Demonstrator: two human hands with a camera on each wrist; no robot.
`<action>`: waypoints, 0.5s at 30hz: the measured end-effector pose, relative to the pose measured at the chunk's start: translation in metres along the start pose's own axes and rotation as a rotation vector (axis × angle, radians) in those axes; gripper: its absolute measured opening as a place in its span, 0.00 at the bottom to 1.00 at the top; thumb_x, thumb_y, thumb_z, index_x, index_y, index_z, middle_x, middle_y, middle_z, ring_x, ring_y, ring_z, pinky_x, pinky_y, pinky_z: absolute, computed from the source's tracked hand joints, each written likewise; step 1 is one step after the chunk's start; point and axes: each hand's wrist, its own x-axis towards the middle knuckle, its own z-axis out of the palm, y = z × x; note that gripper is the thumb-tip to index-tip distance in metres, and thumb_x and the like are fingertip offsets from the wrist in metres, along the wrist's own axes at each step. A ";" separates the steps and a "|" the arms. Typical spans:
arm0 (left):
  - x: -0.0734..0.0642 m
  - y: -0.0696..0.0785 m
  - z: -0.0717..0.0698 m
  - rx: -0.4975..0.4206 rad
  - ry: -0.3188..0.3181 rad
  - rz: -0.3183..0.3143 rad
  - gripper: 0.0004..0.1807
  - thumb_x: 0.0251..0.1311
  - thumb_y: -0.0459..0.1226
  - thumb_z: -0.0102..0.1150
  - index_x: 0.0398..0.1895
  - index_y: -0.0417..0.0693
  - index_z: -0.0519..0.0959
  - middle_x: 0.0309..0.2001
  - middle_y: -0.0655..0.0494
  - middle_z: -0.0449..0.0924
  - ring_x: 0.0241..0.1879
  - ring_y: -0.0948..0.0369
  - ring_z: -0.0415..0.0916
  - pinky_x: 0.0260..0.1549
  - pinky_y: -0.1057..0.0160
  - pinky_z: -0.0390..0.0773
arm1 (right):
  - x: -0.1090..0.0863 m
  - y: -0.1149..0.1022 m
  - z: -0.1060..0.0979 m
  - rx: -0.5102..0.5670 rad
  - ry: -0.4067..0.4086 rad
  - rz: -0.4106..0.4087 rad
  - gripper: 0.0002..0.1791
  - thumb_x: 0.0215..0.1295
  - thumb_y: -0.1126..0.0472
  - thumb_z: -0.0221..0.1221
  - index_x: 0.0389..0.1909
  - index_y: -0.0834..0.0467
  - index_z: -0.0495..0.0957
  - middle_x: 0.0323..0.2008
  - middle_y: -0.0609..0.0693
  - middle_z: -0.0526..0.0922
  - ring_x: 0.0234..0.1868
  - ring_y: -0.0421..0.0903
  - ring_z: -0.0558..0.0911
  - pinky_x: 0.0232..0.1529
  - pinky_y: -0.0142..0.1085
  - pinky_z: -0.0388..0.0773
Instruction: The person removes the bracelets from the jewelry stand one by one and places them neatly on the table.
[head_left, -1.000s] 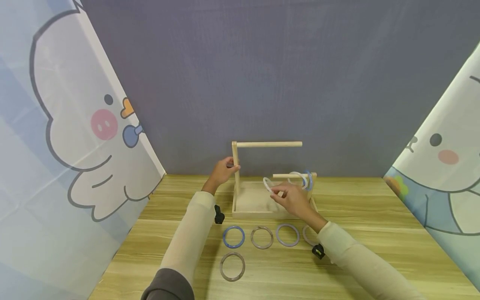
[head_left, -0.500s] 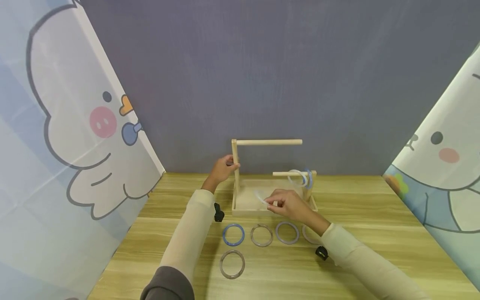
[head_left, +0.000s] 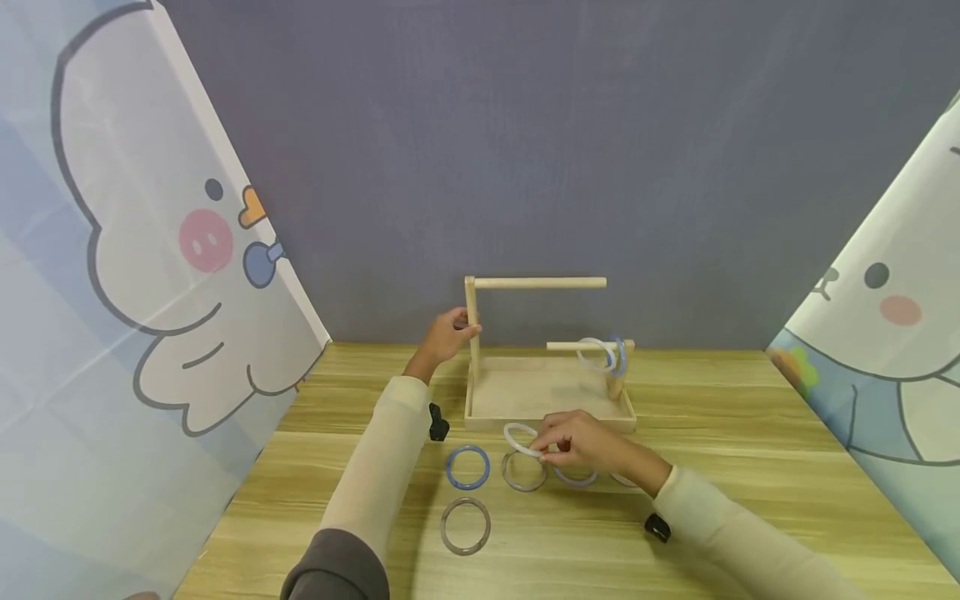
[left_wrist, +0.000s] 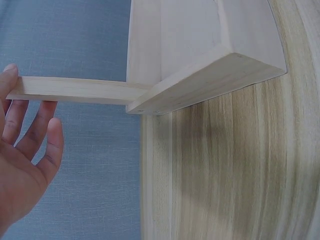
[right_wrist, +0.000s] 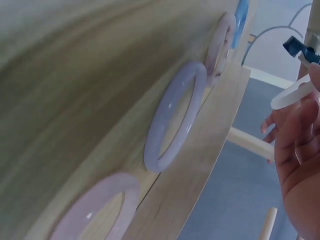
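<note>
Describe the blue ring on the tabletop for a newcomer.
Find the wooden rack on the table. In front of its left corner, the blue ring is leftmost in a row. It alone on the tabletop is blue; the ring to its right and the ring in front of it are greyish-brown.

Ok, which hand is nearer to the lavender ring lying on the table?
The right hand: it holds a white ring and partly covers the lavender ring in the head view. The left hand is farther off, gripping the tall wooden post.
</note>
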 end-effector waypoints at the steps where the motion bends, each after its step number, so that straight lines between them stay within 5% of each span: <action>1: 0.000 0.000 0.000 -0.001 0.000 -0.002 0.22 0.74 0.46 0.57 0.67 0.51 0.73 0.64 0.47 0.77 0.64 0.47 0.75 0.61 0.43 0.77 | -0.001 -0.001 0.001 -0.002 -0.013 -0.003 0.08 0.61 0.68 0.70 0.41 0.56 0.90 0.35 0.45 0.85 0.25 0.22 0.67 0.22 0.18 0.71; 15: 0.002 -0.002 0.000 -0.035 0.003 0.003 0.21 0.73 0.46 0.58 0.65 0.50 0.75 0.63 0.47 0.78 0.65 0.46 0.74 0.61 0.42 0.78 | -0.010 -0.012 0.011 -0.062 -0.111 -0.115 0.10 0.59 0.65 0.72 0.41 0.51 0.90 0.34 0.41 0.85 0.25 0.32 0.77 0.27 0.12 0.69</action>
